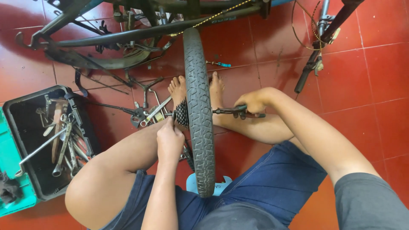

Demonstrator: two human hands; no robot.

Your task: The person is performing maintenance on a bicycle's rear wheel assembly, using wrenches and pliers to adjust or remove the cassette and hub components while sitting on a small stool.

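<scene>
A toolbox [25,127] of wrenches [64,145] sat far left on the red floor [375,85]. The left hand [169,140] gripped a tool at the sprocket cluster [182,114]; the upright wheel [199,110] stood between the knees; the right hand [252,102] clamped pliers [232,111] at the axle.

– The tyre [199,106] looks like matt black rubber with a rough tread; the sprocket cluster [182,114] beside it is dark metal, a little dull.

– And the tool [232,111] in the right hand [254,101]?

– Dark metal, not shiny; the spanners [64,147] in the toolbox [25,106] are bare steel, scratched and greyish; the box itself seems black and green plastic.

– The floor [379,76]?

– Red tiles, smooth and rather glossy; the shorts [272,179] are blue denim cloth.
</scene>
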